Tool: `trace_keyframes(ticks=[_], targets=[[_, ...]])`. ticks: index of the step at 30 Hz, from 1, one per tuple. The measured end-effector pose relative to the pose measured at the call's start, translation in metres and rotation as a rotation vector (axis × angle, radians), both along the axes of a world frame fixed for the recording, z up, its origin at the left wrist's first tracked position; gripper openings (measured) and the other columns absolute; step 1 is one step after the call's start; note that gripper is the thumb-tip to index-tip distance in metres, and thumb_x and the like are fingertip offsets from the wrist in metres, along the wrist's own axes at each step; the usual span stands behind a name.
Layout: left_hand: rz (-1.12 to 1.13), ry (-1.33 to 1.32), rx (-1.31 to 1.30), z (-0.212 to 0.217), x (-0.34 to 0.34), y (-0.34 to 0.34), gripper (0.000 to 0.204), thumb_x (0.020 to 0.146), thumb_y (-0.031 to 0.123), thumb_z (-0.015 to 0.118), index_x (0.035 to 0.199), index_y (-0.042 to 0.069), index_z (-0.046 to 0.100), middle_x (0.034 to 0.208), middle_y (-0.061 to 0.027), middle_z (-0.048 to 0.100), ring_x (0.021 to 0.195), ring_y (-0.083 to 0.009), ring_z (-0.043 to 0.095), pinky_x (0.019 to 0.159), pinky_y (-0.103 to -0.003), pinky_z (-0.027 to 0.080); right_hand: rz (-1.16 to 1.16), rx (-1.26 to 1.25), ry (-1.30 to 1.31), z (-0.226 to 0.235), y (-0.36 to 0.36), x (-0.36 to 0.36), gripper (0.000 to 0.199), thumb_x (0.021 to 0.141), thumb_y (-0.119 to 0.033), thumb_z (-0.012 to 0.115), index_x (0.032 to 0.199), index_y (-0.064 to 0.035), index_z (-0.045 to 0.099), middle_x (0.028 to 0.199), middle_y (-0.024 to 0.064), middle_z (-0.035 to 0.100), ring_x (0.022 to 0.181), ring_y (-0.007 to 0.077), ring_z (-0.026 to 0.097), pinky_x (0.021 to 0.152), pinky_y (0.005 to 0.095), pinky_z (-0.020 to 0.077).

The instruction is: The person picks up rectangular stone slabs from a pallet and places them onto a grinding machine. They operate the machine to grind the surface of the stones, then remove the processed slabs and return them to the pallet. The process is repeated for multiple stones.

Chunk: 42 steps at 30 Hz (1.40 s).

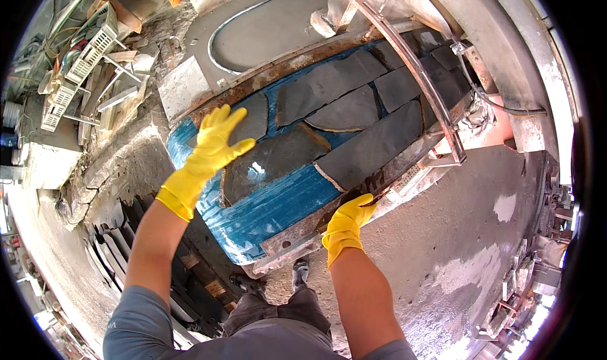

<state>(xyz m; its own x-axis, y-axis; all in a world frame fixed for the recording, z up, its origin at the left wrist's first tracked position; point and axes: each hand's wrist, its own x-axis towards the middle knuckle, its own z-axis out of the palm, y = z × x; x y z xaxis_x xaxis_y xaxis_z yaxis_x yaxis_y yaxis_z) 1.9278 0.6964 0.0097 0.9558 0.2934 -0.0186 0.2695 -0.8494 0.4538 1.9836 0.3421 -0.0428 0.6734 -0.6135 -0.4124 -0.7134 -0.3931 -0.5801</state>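
A blue conveyor belt (282, 201) carries several flat dark grey stone slabs with rough edges. My left hand (212, 146), in a yellow rubber glove, is open with its fingers spread over the nearest left slab (278, 158). Whether it touches the slab I cannot tell. My right hand (348, 224), gloved the same way, is closed at the rusty metal rail (373, 182) along the belt's near right side, its fingers partly hidden. Just beyond that rail edge lies a long slab (373, 145).
A rusty metal bar (414, 63) arches across the belt farther along. Dark slabs (114, 252) stand on edge at my left. Plastic crates (91, 56) and scrap lie at the far left. A hose (218, 31) curves over the wet floor behind the belt.
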Motion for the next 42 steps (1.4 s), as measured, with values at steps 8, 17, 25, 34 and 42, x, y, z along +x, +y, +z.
trace_keyframes(ticks=[8,17,25,34,42], targets=[[0.148,-0.090,0.251,-0.036,0.012,-0.039,0.062,0.096,0.052,0.071,0.152,0.028,0.058,0.164,-0.0319,0.036,0.152,-0.0519,0.031,0.127,-0.059,0.018,-0.042,0.093,0.024,0.003,0.004,-0.004,0.072,0.114,-0.055,0.027,0.162,-0.0024,0.028,0.166,0.0257,0.035,0.150,0.0428,0.041,0.127,0.0443,0.0366],[0.210,-0.101,0.314,-0.037,0.033,-0.049,0.059,0.098,0.049,0.068,0.153,0.030,0.056,0.160,-0.0345,0.040,0.149,-0.0544,0.035,0.126,-0.059,0.021,-0.066,0.115,0.044,0.009,0.008,-0.006,0.069,0.114,-0.054,0.026,0.164,-0.0055,0.027,0.168,0.0233,0.033,0.153,0.0420,0.037,0.128,0.0446,0.0348],[0.303,-0.132,0.361,-0.043,0.046,-0.063,0.060,0.096,0.048,0.067,0.151,0.025,0.058,0.158,-0.0356,0.042,0.147,-0.0550,0.036,0.125,-0.062,0.022,-0.036,0.122,0.030,0.003,0.010,-0.009,0.070,0.114,-0.054,0.026,0.164,-0.0055,0.027,0.167,0.0241,0.032,0.151,0.0412,0.039,0.127,0.0443,0.0364],[0.081,-0.123,0.078,-0.029,0.006,-0.158,0.084,0.092,0.048,0.072,0.158,0.006,0.044,0.163,-0.0349,0.034,0.154,-0.0526,0.028,0.128,-0.062,0.014,-0.034,-0.035,-0.081,-0.028,-0.009,0.001,0.069,0.113,-0.054,0.031,0.155,-0.0003,0.044,0.156,0.0270,0.050,0.141,0.0432,0.053,0.119,0.0447,0.0458],[-0.057,-0.263,0.037,-0.035,-0.049,-0.173,0.082,0.083,0.038,0.083,0.153,0.006,0.051,0.161,-0.0272,0.043,0.151,-0.0452,0.038,0.127,-0.057,0.025,-0.012,-0.023,0.049,0.021,0.024,-0.011,0.066,0.114,-0.055,0.024,0.161,-0.0102,0.038,0.162,0.0188,0.046,0.144,0.0358,0.052,0.121,0.0413,0.0442]])
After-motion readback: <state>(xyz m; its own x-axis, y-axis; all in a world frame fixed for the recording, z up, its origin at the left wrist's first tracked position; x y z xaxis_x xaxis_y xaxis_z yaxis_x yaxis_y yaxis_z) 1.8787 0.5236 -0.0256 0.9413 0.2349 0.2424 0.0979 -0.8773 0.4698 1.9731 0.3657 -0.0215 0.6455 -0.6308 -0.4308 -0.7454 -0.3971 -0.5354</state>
